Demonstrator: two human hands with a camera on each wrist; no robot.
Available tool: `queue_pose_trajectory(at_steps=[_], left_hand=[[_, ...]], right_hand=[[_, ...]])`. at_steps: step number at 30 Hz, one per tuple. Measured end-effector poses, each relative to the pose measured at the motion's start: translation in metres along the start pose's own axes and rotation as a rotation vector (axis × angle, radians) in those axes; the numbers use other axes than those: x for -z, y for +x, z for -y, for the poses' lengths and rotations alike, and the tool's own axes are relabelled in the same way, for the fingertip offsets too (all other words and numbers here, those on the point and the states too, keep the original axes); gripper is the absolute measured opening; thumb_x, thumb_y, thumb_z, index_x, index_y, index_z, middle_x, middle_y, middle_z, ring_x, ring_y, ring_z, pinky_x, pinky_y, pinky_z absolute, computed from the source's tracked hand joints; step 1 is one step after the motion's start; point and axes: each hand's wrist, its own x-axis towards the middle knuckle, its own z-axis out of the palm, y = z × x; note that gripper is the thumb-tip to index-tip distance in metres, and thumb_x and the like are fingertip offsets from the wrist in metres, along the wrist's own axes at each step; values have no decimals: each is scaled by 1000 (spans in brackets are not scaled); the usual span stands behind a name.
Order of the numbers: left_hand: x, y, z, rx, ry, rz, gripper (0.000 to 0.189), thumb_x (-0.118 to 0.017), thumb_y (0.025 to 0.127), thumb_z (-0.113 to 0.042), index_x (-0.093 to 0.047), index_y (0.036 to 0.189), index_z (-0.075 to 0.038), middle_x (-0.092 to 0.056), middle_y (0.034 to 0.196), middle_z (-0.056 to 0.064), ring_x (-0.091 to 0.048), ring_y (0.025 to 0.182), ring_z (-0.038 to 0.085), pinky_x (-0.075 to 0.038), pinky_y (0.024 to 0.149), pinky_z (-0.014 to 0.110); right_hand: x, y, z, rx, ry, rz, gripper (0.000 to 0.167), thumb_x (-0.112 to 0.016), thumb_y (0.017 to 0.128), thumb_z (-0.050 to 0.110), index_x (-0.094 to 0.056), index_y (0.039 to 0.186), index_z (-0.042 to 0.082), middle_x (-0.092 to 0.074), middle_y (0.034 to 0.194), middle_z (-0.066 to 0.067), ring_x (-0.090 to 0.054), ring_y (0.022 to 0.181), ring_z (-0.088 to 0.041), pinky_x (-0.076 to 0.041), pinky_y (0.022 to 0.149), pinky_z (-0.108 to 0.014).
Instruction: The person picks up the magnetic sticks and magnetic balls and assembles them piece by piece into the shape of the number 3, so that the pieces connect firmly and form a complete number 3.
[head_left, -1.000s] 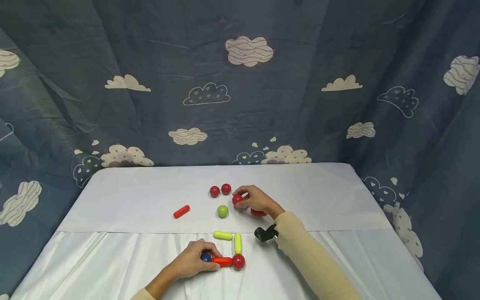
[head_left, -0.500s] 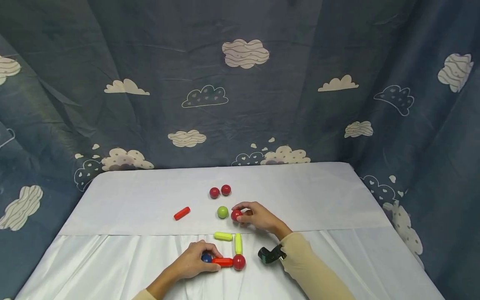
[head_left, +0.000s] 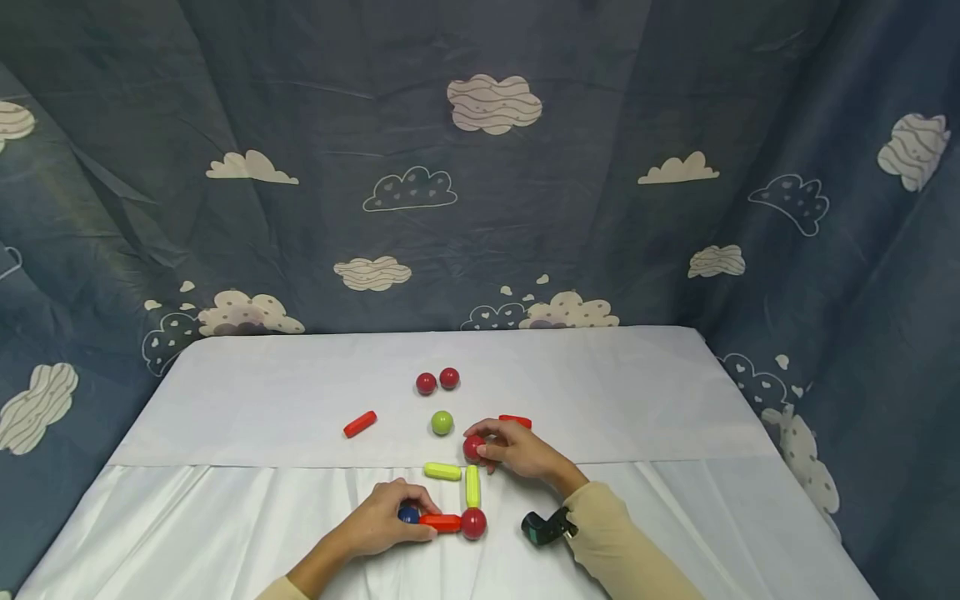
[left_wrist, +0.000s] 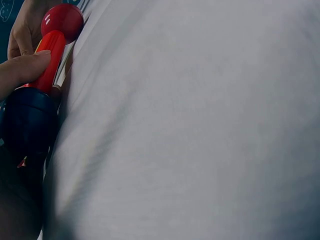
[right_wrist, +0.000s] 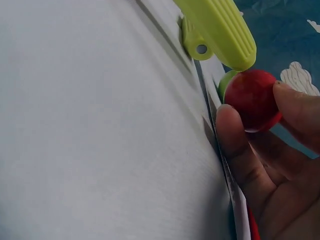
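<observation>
My right hand (head_left: 510, 446) pinches a red ball (head_left: 473, 448) (right_wrist: 252, 99) just above the far end of an upright yellow-green stick (head_left: 472, 486) (right_wrist: 220, 27). That stick meets another red ball (head_left: 473, 523) (left_wrist: 62, 21), joined by a red stick (head_left: 440, 522) (left_wrist: 47, 62) to a dark blue ball (head_left: 408, 515) (left_wrist: 27, 120). My left hand (head_left: 382, 521) grips the blue ball and the red stick's end. A second yellow-green stick (head_left: 442, 472) lies flat to the left.
On the white cloth-covered table (head_left: 262, 392) lie a green ball (head_left: 442, 422), two red balls (head_left: 437, 381), a loose red stick (head_left: 360, 423) at the left and another red stick (head_left: 515, 420) behind my right hand. A blue cloud-print curtain (head_left: 480, 167) surrounds the table.
My right hand has carried the red ball from the far group toward me, down to the tip of the upright yellow-green stick, uncovering a red stick behind it. The left hand has stayed put.
</observation>
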Motion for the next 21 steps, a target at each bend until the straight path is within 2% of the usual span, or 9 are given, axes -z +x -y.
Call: queue_pose_trajectory(at_steps=[8, 21], left_hand=[[0, -1, 0, 0, 8, 2, 14, -79, 79, -28, -71, 90, -24, -62, 86, -14, -46, 87, 12, -31, 83, 40], [1, 1, 0, 20, 4, 9, 14, -79, 79, -28, -70, 90, -24, -61, 86, -14, -46, 88, 14, -31, 83, 41]], right_hand=[[0, -2, -2, 11, -25, 49, 31, -59, 94, 5, -60, 125, 2, -64, 97, -5, -59, 70, -17, -50, 67, -25], [1, -1, -3, -9, -25, 77, 31, -56, 96, 7, -61, 126, 6, -62, 98, -4, -57, 77, -18, -49, 68, -26]])
